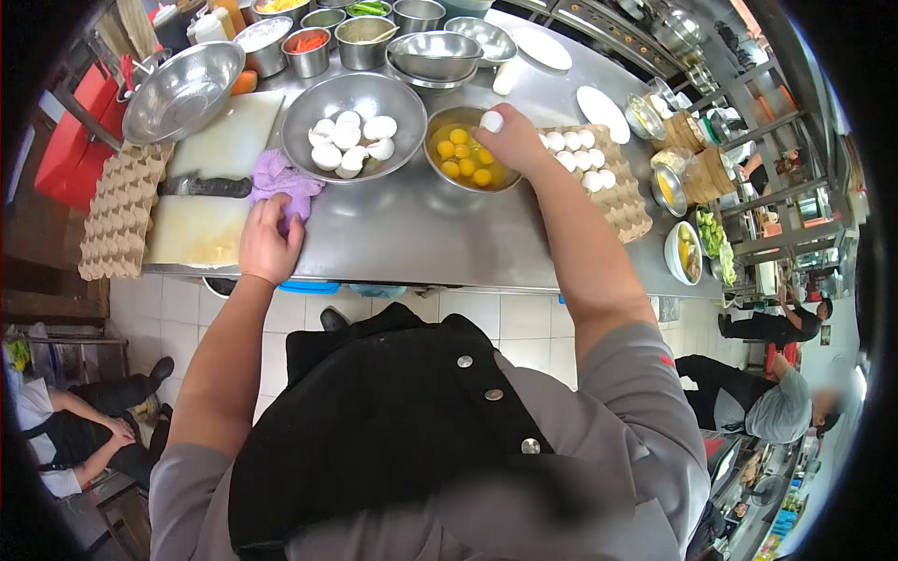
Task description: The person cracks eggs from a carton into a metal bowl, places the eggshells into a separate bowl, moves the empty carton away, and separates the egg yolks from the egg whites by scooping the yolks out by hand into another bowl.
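Right hand (513,142): fingers closed around a white egg (491,121), held over the rim of the yolk bowl (453,116). Left hand (269,245): fingers on the purple cloth (281,178) at the counter's front edge — whether gripping, cannot tell. Shell bowl (355,92) sits just left of the yolk bowl; egg tray (630,204) just right. Steel counter (412,238) stretches between both bowls and the front edge.
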Demonstrator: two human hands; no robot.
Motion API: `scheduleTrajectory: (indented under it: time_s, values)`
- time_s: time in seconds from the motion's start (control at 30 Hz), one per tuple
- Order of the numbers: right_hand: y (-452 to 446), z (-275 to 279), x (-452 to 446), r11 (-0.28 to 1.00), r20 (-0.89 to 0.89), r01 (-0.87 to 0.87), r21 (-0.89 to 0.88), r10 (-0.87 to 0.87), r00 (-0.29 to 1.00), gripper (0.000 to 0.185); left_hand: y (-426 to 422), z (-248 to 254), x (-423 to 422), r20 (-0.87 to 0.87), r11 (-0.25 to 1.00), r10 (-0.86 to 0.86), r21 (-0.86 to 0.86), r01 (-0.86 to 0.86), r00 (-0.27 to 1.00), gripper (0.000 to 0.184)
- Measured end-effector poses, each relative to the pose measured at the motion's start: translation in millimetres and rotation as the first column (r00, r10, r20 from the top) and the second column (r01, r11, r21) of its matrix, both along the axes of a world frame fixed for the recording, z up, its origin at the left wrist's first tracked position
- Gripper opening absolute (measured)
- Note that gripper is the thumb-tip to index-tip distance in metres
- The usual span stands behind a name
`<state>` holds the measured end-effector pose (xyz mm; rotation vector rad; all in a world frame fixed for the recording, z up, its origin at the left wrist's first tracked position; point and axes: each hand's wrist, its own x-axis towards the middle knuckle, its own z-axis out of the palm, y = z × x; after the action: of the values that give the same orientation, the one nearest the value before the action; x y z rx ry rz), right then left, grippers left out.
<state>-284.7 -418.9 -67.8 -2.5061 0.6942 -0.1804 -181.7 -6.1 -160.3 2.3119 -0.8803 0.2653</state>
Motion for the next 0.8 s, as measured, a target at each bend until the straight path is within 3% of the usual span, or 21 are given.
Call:
scheduleTrajectory:
  time_s: [0.37, 0.47, 0.57, 0.6, 0.7, 0.8]
  values:
    - [12.4, 22.1, -1.8, 0.995, -0.101, -0.033, -0.091, 0.023, 0.995, 0.064, -1.1, 2.4, -0.2, -0.001, 1.0, 0.01, 0.02, -0.01, 1.0, 0.03]
    - [22.7, 57.2, -10.8, 0.989, -0.032, -0.027, -0.146, 0.022, 0.999, 0.067, -2.6, 1.3, -1.0, -0.013, 1.0, 0.022, 0.021, -0.021, 1.0, 0.03]
    - [1.8, 55.5, -12.3, 0.995, 0.12, 0.097, -0.036, -0.092, 0.989, 0.069, -1.8, -1.5, 1.8, 0.006, 1.0, 0.01, 0.003, -0.01, 1.0, 0.031]
    - [-2.9, 48.1, -11.3, 0.995, 0.113, 0.089, -0.04, -0.084, 0.99, 0.062, -0.5, -3.0, 1.8, 0.018, 1.0, 0.005, -0.003, -0.005, 1.0, 0.031]
    - [0.1, 36.1, 15.0, 0.997, 0.251, -0.022, 0.079, 0.002, 0.968, 0.065, -0.2, -5.7, 3.1, 0.058, 0.999, -0.006, -0.049, 0.009, 0.998, 0.031]
    - [62.9, 91.9, 33.6, 0.987, 0.308, -0.128, 0.101, 0.091, 0.947, 0.068, 0.5, 3.4, -3.4, -0.012, 0.999, 0.034, 0.016, -0.034, 0.999, 0.03]
